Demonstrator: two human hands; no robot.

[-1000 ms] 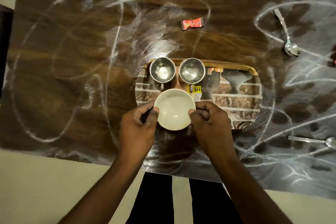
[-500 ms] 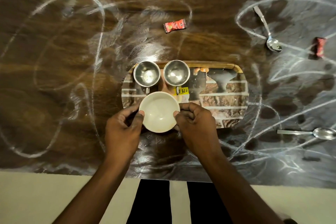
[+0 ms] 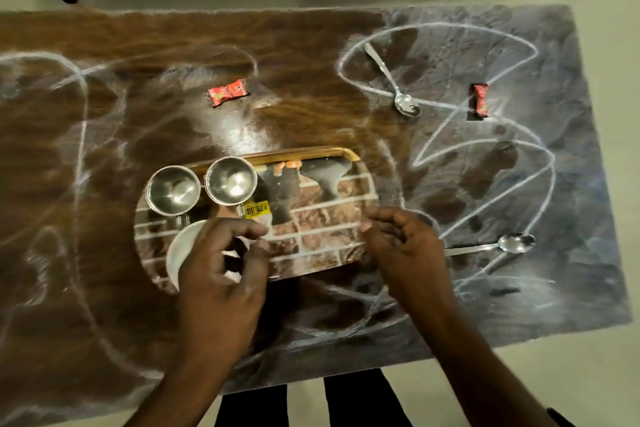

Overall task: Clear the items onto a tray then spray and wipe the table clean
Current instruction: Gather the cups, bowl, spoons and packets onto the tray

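Note:
A patterned tray (image 3: pixel 311 153) lies at the middle of the chalk-marked wooden table (image 3: pixel 104 149). On its left end stand two steel cups (image 3: pixel 173 189) (image 3: pixel 231 180), and a white bowl (image 3: pixel 181 250) sits at its near-left corner. My left hand (image 3: pixel 221 274) hovers over the bowl with loosely curled fingers and hides most of it; it holds nothing that I can see. My right hand (image 3: pixel 405 246) is over the tray's right edge, relaxed and empty.
A red candy wrapper (image 3: pixel 227 92) lies beyond the tray, and a second one (image 3: pixel 479 100) lies at the far right. One spoon (image 3: pixel 405 102) is at the back right. Another spoon (image 3: pixel 512 242) lies just right of my right hand. Black table legs show along the top.
Both hands held the bowl's rim over the tray's near-left corner. Now the bowl sits on the tray, my left hand has lifted off it, and my right hand has moved right.

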